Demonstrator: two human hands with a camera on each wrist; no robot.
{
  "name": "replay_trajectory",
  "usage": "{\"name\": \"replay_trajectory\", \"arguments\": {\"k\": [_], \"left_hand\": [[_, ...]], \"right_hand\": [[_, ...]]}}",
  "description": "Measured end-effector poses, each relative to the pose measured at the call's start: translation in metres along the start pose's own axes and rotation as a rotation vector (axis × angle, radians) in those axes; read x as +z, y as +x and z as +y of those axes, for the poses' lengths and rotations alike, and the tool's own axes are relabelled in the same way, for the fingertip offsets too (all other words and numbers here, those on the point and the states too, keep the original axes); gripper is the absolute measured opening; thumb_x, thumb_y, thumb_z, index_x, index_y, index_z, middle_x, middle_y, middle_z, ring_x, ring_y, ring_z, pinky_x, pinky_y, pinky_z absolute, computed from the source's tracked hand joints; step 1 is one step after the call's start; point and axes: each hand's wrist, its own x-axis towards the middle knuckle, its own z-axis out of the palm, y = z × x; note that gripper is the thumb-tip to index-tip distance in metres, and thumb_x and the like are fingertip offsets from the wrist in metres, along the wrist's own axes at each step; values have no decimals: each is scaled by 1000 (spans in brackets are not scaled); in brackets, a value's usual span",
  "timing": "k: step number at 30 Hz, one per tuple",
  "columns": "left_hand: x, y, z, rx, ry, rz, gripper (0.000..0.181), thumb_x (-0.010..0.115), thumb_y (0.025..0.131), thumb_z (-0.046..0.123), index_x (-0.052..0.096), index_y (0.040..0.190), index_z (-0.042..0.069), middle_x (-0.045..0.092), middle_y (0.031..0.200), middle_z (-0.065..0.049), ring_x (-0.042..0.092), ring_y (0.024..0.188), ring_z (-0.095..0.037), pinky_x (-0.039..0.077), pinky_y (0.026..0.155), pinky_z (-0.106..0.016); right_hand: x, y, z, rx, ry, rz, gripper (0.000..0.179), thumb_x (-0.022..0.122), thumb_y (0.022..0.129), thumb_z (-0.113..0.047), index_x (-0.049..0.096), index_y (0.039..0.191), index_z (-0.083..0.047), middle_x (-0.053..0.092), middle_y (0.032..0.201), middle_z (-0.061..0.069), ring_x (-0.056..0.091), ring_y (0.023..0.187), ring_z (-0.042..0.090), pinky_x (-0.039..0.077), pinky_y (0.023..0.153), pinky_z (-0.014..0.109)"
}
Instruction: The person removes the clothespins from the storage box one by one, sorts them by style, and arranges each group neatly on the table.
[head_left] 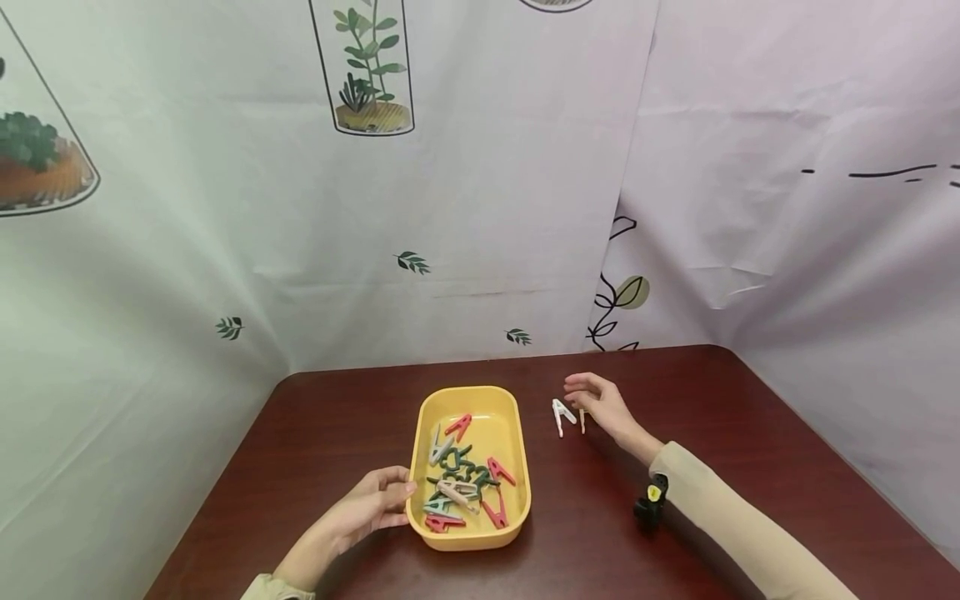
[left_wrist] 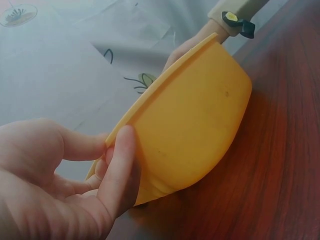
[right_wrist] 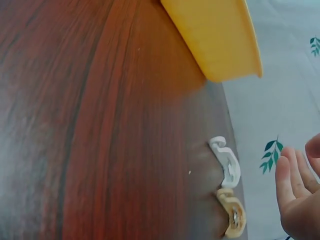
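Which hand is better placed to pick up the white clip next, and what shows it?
Probably the right hand: it hovers, apparently empty, near the white clip, while the left hand holds the yellow tray by its edge.

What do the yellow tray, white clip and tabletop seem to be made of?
Yellow tray: likely plastic, smooth, slightly glossy; thin rim and rounded corners look molded. White clip: probably plastic, smooth, evenly colored. Tabletop: wood or wood-look laminate, reddish-brown grain with a soft sheen; unclear which.

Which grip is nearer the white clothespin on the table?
Right. The right grip is just right of the white clothespin, not touching it; the left grip holds the yellow tray at its left side, away from the clothespin.
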Motion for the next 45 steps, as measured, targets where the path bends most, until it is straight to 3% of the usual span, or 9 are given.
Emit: {"name": "replay_trajectory", "arguments": {"k": [3,5,11,14,18,24,28,34,45], "left_hand": [[-1,0,-1,-2,-1,-4,24,50,99,14,47,113,-5,62,95,-4,63,83,-10,57,73,-22],[-1,1,-1,-3,-2,-8,23,50,100,14,47,112,-5,62,96,-4,63,84,-10,57,73,-23],[-3,1,-2,-2,-11,-15,20,49,100,15,46,111,-1,62,96,-3,63,86,-11,57,74,-24],[-4,2,-2,0,-12,-18,20,49,100,15,45,111,-1,62,97,-3,63,85,-11,57,74,-24],[-4,2,-3,3,-11,-17,22,50,100,15,45,113,-2,62,97,-3,63,85,-10,57,74,-24],[-4,3,-4,3,-20,-25,21,50,100,15,44,112,-2,62,96,-2,64,86,-10,57,75,-24],[-6,4,-4,3,-21,-27,22,49,100,15,44,113,-2,63,98,-3,64,88,-11,57,76,-25],[-6,4,-4,3,-17,-17,25,50,100,16,43,115,-3,63,98,-3,64,88,-11,57,76,-25],[-5,3,-5,4,-18,-14,25,49,101,15,43,116,-3,63,99,-4,64,88,-11,57,75,-24]], "right_hand": [[4,1,-2,-14,10,-31,28,53,94,3,54,122,8,55,120,38,66,99,33,55,87,46],[7,1,-3,-21,11,-46,28,53,94,3,55,122,7,55,119,38,64,102,42,55,87,47],[14,2,-13,-76,-8,-118,28,53,94,3,55,121,8,58,119,34,62,106,44,54,85,22],[19,1,-20,-85,-4,-163,27,54,94,3,56,120,7,60,119,29,59,110,46,52,87,18],[25,0,-27,-78,-28,-215,27,58,93,-2,59,121,2,63,119,21,58,113,45,54,89,25],[32,0,-31,-56,-57,-296,41,68,90,-13,57,128,-3,60,128,22,59,118,37,54,94,39],[38,-1,-36,-51,-33,-335,47,70,88,-13,55,132,-4,59,131,20,60,119,32,54,93,37],[49,-5,-42,-107,3,-447,53,72,86,-9,52,134,-1,56,132,27,56,121,38,51,99,39],[68,-16,-51,-188,-146,-562,59,76,83,-22,53,135,-7,59,133,16,59,122,27,49,101,39]]}}
